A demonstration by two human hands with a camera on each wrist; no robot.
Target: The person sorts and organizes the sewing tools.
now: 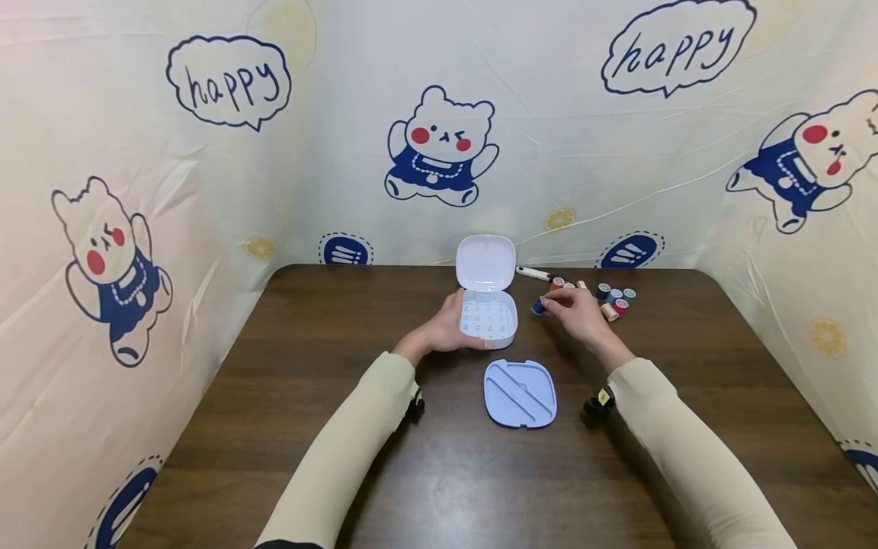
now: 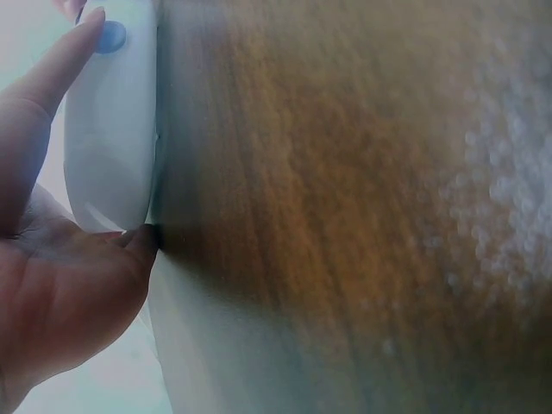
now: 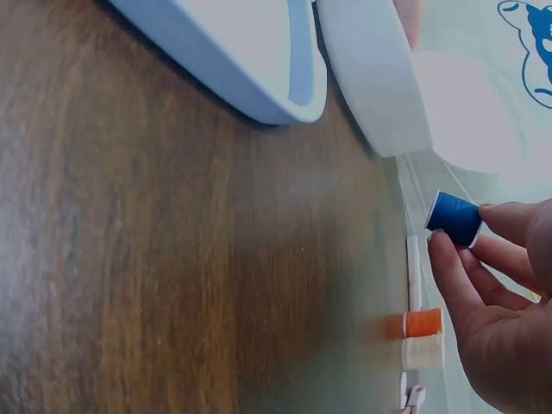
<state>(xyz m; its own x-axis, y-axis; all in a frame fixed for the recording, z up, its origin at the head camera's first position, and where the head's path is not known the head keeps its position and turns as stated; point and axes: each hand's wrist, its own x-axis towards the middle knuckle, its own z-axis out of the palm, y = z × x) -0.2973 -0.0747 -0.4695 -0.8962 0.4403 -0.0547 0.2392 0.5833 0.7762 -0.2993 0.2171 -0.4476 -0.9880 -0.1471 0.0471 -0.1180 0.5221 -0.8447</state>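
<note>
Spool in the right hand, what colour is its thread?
The thread is blue, clearest in the right wrist view.

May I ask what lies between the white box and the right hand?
The blue spool, pinched by the right hand; the head view shows bare tabletop from spool to white box.
</note>
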